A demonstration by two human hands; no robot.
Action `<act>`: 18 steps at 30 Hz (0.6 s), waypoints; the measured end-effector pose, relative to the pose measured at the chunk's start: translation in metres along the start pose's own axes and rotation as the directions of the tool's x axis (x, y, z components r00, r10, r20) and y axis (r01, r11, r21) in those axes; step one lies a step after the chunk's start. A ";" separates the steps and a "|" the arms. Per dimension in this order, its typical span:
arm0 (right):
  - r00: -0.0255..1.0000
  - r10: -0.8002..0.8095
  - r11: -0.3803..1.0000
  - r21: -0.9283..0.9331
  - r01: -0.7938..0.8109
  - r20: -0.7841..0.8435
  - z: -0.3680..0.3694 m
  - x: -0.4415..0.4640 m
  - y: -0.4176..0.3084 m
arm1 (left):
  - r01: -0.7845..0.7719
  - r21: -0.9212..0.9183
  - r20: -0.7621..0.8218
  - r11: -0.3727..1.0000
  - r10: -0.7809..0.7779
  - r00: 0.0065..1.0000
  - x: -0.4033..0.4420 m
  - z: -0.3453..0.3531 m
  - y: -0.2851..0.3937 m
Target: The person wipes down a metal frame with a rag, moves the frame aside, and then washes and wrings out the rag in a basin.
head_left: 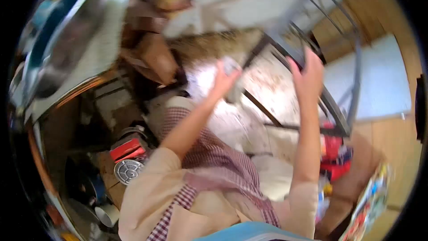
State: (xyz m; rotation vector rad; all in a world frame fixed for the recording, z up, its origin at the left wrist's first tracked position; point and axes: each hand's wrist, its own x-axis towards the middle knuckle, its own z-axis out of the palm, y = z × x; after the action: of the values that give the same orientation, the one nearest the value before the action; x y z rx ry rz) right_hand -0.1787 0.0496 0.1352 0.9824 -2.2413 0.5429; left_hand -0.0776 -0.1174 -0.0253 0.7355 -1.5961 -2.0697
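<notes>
My left hand [224,79] is closed around a crumpled pale grey cloth [231,65]. A grey piece also hangs below the fingers; blur hides whether it is part of the same cloth. My right hand [308,73] is closed on a dark bar of a metal chair frame [332,107], thumb on one side and fingers on the other. The frame stands tilted in the view, with a curved tube at its right and legs reaching toward my left hand. My left hand is near one of these legs; I cannot tell whether it touches it.
A cardboard box [156,58] stands at the upper left, beside a table [96,40] with metal items. Below are a red object [128,149] and a round metal grate [128,171]. A pale blue panel [368,82] and red packages [334,156] are at the right.
</notes>
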 end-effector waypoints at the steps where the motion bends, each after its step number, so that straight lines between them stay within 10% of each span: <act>1: 0.999 -0.010 1.000 -0.009 0.009 -0.040 0.001 -0.002 -0.002 | -0.122 0.139 -0.010 0.983 0.125 0.992 -0.004 -0.008 -0.008; 4: 0.993 -0.057 0.996 0.058 0.064 -0.107 -0.020 0.005 -0.060 | 0.066 -0.011 0.076 0.998 -0.065 0.995 -0.050 -0.015 0.042; 9: 0.917 -0.392 0.841 0.374 0.391 -0.078 -0.045 0.061 -0.175 | -0.059 -0.232 0.088 0.971 0.081 0.993 -0.078 -0.051 0.091; 16: 0.575 -0.793 0.186 0.820 0.541 -0.200 -0.037 0.172 -0.367 | -0.152 -0.106 -0.013 0.983 0.151 0.988 -0.097 -0.119 0.121; 18: 0.460 -0.870 0.332 0.901 0.281 0.177 -0.028 0.194 -0.422 | -0.261 0.056 -0.041 0.964 0.264 0.964 -0.098 -0.142 0.114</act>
State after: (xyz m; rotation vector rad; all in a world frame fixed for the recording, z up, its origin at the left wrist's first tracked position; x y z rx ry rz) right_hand 0.0500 -0.3014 0.3374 2.8022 -1.7396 0.9191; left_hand 0.0899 -0.1904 0.0714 0.5517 -1.6277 -1.8150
